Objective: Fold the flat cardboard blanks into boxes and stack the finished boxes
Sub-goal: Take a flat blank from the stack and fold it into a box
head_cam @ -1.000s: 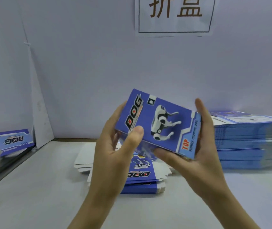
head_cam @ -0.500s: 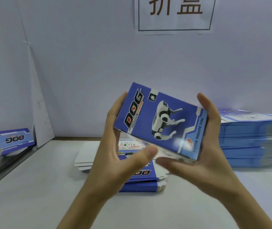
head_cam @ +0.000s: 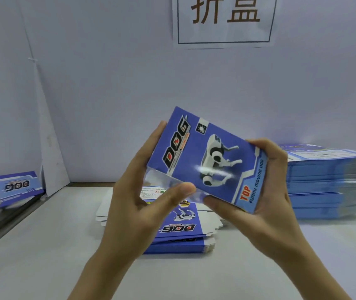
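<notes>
A blue box printed with a robot dog and the word DOG is held tilted in the air over the table's middle. My left hand holds its left end, fingers behind the box and the thumb at the lower front edge. My right hand grips the right end, fingers curled over the top edge and thumb under the bottom. Beneath the hands lies a small pile of flat blue blanks. A tall stack of flat blanks stands at the right.
A folded blue DOG box lies at the far left by a dark rail. White sheets stick out from under the small pile. A paper sign hangs on the back wall. The white table extends toward me.
The box has risen and tipped so its front faces me more. My right fingers curled over its top right edge, and my left thumb moved from the front face to the lower edge.
</notes>
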`<state>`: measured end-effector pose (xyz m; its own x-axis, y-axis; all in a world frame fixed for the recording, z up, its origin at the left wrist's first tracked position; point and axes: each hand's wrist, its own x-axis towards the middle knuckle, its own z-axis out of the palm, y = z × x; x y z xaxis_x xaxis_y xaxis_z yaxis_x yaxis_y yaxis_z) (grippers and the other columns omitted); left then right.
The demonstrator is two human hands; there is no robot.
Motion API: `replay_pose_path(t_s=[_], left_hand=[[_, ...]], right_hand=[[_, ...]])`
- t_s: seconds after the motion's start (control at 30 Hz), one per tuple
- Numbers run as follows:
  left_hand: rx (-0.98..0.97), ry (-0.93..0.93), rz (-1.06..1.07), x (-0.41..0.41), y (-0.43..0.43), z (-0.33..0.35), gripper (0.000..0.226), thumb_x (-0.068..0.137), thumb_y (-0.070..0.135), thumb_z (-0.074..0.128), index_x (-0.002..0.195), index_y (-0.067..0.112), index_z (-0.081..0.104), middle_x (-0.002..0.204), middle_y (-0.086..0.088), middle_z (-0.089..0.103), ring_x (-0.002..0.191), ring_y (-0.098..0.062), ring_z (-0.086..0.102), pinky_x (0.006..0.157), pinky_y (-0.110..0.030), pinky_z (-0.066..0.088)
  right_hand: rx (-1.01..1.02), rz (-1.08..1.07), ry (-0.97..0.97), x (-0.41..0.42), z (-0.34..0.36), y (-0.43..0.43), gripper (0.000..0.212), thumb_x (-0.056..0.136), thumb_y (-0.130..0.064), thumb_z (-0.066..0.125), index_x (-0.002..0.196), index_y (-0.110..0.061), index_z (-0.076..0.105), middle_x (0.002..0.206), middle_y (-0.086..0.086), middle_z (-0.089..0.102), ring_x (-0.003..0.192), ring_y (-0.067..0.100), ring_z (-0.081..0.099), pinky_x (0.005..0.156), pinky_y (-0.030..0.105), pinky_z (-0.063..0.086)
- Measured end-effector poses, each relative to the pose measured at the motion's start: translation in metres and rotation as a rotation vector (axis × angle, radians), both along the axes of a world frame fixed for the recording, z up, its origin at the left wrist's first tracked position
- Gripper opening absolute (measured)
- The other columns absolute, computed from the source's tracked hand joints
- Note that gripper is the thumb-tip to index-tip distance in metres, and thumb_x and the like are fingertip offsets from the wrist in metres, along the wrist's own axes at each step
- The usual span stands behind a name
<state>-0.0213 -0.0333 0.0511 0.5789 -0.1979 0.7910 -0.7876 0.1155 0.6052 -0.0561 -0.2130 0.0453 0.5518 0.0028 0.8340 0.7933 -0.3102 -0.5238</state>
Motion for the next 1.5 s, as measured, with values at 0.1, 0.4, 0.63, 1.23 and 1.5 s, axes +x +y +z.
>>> replay_pose_path(t_s=[0.1, 0.4, 0.63, 1.23, 1.5], left_hand=[[0.101, 0.113, 0.062, 0.003, 0.000, 0.000, 0.069, 0.078, 0.047, 0.071, 0.138, 0.046, 0.038, 0.130, 0.017, 0.058, 0.121, -0.007, 0.056, 0.082, -0.011, 0.051], [-0.059, 0.548, -0.181, 0.022, -0.001, -0.010, 0.062, 0.076, 0.039, 0.074, 0.131, 0.026, 0.049, 0.114, -0.003, 0.070, 0.101, -0.025, 0.069, 0.077, -0.035, 0.059], [0.214, 0.126, -0.145, 0.018, -0.003, -0.019, 0.066, 0.083, 0.024, 0.066, 0.140, 0.045, 0.041, 0.147, 0.019, 0.043, 0.135, -0.009, 0.042, 0.103, -0.021, 0.041], [0.557, 0.495, -0.174, 0.041, 0.008, -0.031, 0.028, 0.091, 0.036, 0.062, 0.119, 0.042, 0.063, 0.116, 0.025, 0.065, 0.111, 0.004, 0.059, 0.086, -0.013, 0.050], [0.418, 0.316, 0.562, 0.043, 0.007, -0.032, 0.039, 0.081, 0.062, 0.047, 0.079, 0.025, 0.057, 0.074, 0.007, 0.064, 0.071, -0.011, 0.062, 0.063, -0.029, 0.050]], right_hand=[[-0.065, -0.161, -0.134, 0.007, -0.002, -0.004, 0.086, 0.066, -0.020, 0.084, 0.129, -0.024, 0.025, 0.125, -0.026, 0.043, 0.113, -0.006, 0.056, 0.085, 0.004, 0.045], [-0.067, 0.075, 0.188, 0.006, -0.006, -0.005, 0.058, 0.077, -0.043, 0.068, 0.125, -0.030, 0.038, 0.122, -0.032, 0.052, 0.114, -0.001, 0.057, 0.092, 0.025, 0.050], [0.249, 0.157, 0.511, 0.012, -0.005, -0.008, 0.067, 0.063, -0.066, 0.061, 0.124, -0.043, 0.044, 0.108, -0.021, 0.070, 0.104, 0.004, 0.068, 0.077, 0.019, 0.053], [0.196, -0.178, 0.698, 0.031, -0.024, -0.010, 0.124, 0.047, -0.070, 0.077, 0.148, -0.045, 0.011, 0.125, -0.018, 0.061, 0.109, 0.004, 0.064, 0.094, 0.027, 0.053], [0.291, -0.005, 0.559, 0.033, -0.025, -0.018, 0.081, 0.061, -0.032, 0.080, 0.134, -0.027, 0.046, 0.096, -0.013, 0.071, 0.081, 0.009, 0.072, 0.058, 0.018, 0.055]])
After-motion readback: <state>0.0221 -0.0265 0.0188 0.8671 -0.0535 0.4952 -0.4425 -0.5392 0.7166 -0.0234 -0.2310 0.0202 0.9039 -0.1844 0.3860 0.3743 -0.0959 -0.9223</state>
